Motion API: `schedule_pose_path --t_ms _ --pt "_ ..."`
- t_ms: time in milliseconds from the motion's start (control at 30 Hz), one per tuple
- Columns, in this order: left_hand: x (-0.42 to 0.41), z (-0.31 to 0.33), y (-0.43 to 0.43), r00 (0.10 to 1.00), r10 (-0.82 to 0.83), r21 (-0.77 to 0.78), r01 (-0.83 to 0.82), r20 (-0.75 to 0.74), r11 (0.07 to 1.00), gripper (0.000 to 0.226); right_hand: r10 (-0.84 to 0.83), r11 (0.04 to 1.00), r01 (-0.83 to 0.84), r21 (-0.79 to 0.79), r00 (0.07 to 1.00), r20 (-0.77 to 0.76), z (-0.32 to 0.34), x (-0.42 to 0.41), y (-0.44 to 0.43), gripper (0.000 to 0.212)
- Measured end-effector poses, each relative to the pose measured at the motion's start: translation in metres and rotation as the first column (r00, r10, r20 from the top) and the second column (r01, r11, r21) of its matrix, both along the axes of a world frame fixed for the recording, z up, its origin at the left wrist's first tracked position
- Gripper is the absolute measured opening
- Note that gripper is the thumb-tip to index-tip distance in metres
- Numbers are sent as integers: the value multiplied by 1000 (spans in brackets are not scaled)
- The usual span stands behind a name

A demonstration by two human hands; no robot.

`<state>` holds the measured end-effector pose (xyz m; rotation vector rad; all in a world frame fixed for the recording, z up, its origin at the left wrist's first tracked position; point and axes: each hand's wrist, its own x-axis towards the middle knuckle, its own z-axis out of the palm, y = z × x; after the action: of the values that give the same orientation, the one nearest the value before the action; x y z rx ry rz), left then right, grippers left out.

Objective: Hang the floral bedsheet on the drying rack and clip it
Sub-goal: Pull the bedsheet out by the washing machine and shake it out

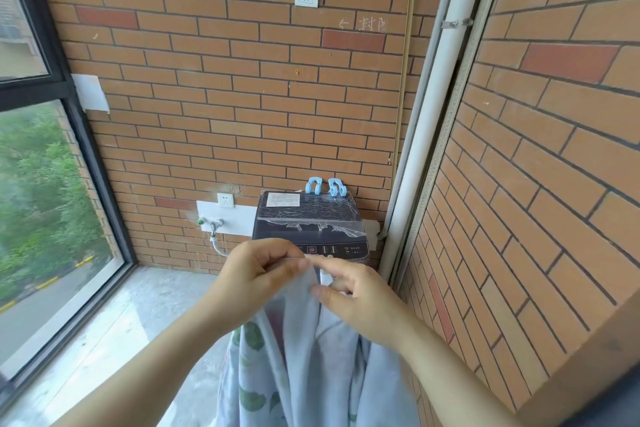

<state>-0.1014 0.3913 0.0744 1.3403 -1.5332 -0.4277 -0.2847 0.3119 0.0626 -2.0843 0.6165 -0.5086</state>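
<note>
1. Landmark: dark top-loading washing machine (308, 218) with clear film on its lid, standing against the orange brick wall (242, 97); every place below is relative to it.
2. Pale blue-grey floral bedsheet (294, 357) with green leaf prints: held up in front of the washing machine; top edge overlaps the control panel in view; the rest hangs in folds to the bottom of frame.
3. Left hand (256, 274): in front of the machine's left front corner; fingers clenched on the sheet's top edge, thumb and forefinger pinching it.
4. Right hand (356, 302): in front of the machine's right front, just beside the left hand; fingers grasping the same edge slightly lower; thumb on the fabric, forefinger reaching to the left fingertips.
5. Two light blue plastic clips (314, 185): side by side on the machine's back rim; apart from the sheet.
6. White wall socket (225, 200) and metal tap (213, 224) with hose: on the wall just left of the machine.
7. White vertical pipe (426, 114): in the corner just right of the machine; black-framed window (41, 184) well to its left; grey concrete floor (138, 305) in front of it.
</note>
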Motion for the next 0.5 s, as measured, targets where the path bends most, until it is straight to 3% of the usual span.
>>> schedule_pose_path --t_ms 67,167,367,500 --pt "-1 3 2 999 -2 -18 3 53 1000 18 18 1000 -19 24 999 31 2 -1 -3 8" --pt "1 1 1 997 -24 39 22 69 999 28 -41 994 45 -102 998 38 5 -7 -11 27" --pt "6 -45 8 982 -70 271 117 -177 955 58 -283 894 341 -291 933 225 51 -42 -43 25" --pt "15 -49 9 971 -12 229 69 -239 971 65 -424 756 523 -393 849 315 88 -76 -63 28"
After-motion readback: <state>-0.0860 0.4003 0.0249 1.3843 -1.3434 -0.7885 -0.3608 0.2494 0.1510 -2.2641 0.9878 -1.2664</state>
